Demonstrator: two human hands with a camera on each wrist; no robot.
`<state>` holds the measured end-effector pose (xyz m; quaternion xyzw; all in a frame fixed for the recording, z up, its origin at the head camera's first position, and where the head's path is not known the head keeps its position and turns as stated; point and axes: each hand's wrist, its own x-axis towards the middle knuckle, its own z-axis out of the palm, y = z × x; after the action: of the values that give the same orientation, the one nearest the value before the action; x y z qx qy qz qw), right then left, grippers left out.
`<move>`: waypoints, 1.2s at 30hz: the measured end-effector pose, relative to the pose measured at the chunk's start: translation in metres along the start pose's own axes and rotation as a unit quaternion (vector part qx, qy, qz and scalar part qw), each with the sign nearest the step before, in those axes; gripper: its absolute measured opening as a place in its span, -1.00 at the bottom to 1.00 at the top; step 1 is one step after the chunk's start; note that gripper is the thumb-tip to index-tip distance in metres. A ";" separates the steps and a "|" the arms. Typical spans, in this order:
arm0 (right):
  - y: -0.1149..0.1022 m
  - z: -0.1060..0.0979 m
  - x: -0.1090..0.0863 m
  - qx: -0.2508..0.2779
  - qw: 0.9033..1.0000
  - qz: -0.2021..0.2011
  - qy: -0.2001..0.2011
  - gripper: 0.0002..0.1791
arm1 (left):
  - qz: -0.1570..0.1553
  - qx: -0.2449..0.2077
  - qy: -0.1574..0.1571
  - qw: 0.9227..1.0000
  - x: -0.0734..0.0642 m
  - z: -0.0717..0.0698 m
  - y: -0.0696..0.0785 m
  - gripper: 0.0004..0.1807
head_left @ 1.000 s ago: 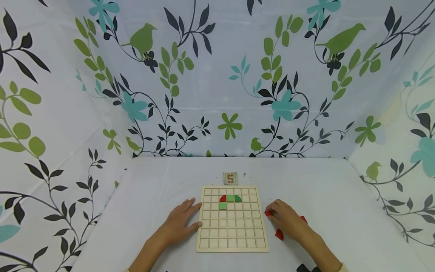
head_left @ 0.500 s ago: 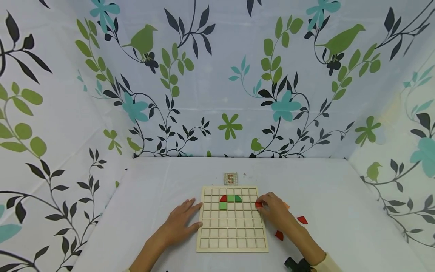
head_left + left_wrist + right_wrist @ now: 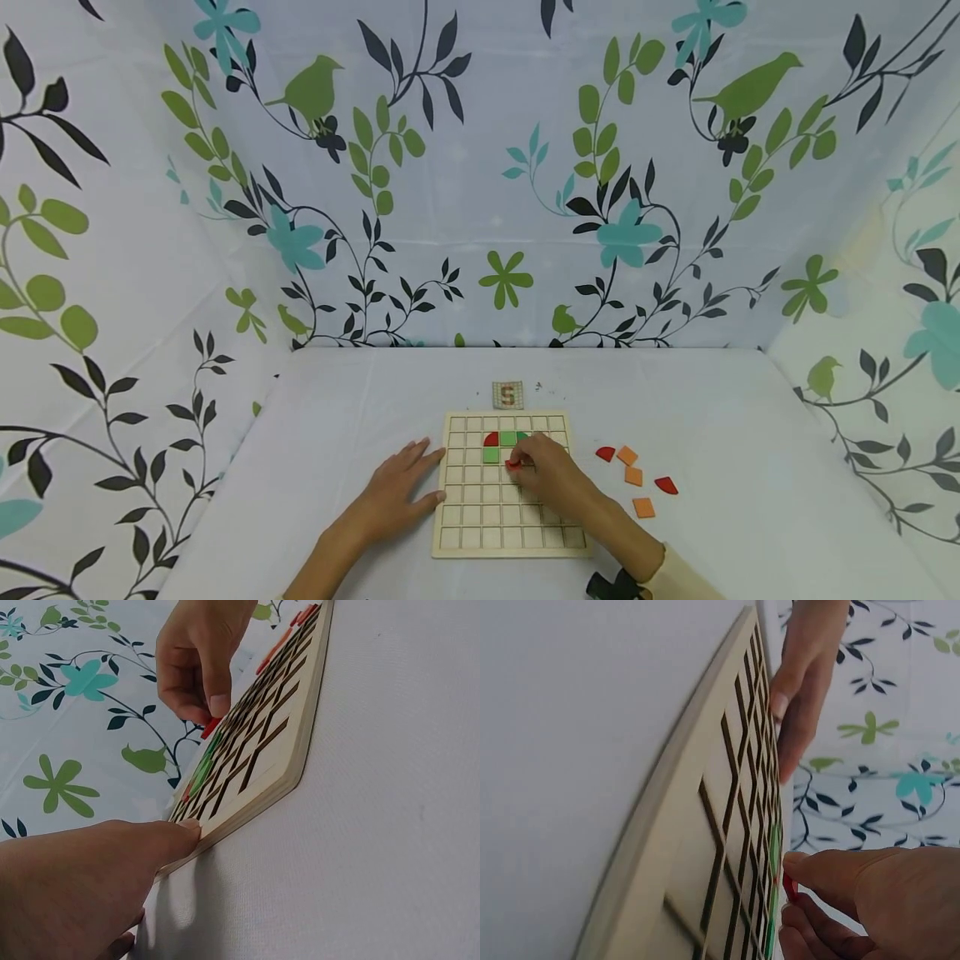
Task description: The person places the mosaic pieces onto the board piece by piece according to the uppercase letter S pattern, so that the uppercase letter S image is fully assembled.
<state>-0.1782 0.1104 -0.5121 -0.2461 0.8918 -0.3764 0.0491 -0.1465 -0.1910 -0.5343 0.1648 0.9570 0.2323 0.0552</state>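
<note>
A square wooden grid board [image 3: 480, 546] lies on the white table. My left hand [image 3: 397, 492] rests against its left edge, fingers spread, the thumb touching the rim in the left wrist view. Between thumb and fingers my right hand [image 3: 551, 475] pinches a small red tile [image 3: 512, 465] just over the board's upper middle cells. In the board sit a red quarter-round tile [image 3: 491, 439], a light green square tile [image 3: 507, 437], another light green square [image 3: 491, 455] below the red one, and a dark green quarter-round [image 3: 522, 436], partly covered by my right hand.
Right of the board lie orange square tiles [image 3: 643, 507] and red quarter-round tiles [image 3: 666, 485], loose on the table. A small patterned card [image 3: 507, 395] is behind the board. Patterned cloth [image 3: 450, 167] hangs behind and on both sides.
My right hand has carried the red tile leftward from the table right of the board to over its upper middle, uncovering orange tiles. The left hand has stayed put.
</note>
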 end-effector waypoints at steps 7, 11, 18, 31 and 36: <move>-0.010 0.019 0.008 -0.028 0.999 -0.036 -0.022 -0.94 | -0.003 -0.008 -0.002 1.000 0.000 0.000 0.000 -0.25; -0.013 0.024 0.010 -0.056 0.997 -0.050 -0.015 -0.92 | -0.003 -0.008 -0.001 1.000 0.000 0.000 -0.001 -0.25; -0.014 0.027 0.010 -0.096 0.994 -0.059 -0.004 -0.90 | 0.000 -0.010 0.002 1.000 -0.001 -0.001 -0.002 -0.25; -0.012 0.030 0.005 -0.116 0.989 -0.090 0.024 -0.93 | 0.007 -0.006 -0.002 1.000 0.002 0.003 -0.005 -0.25; -0.013 0.032 0.004 -0.142 0.983 -0.103 0.048 -0.94 | 0.008 -0.003 0.002 1.000 0.003 0.004 -0.006 -0.25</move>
<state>-0.1676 0.0801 -0.5256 -0.3232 0.9073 -0.2603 -0.0682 -0.1499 -0.1934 -0.5405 0.1721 0.9550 0.2360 0.0517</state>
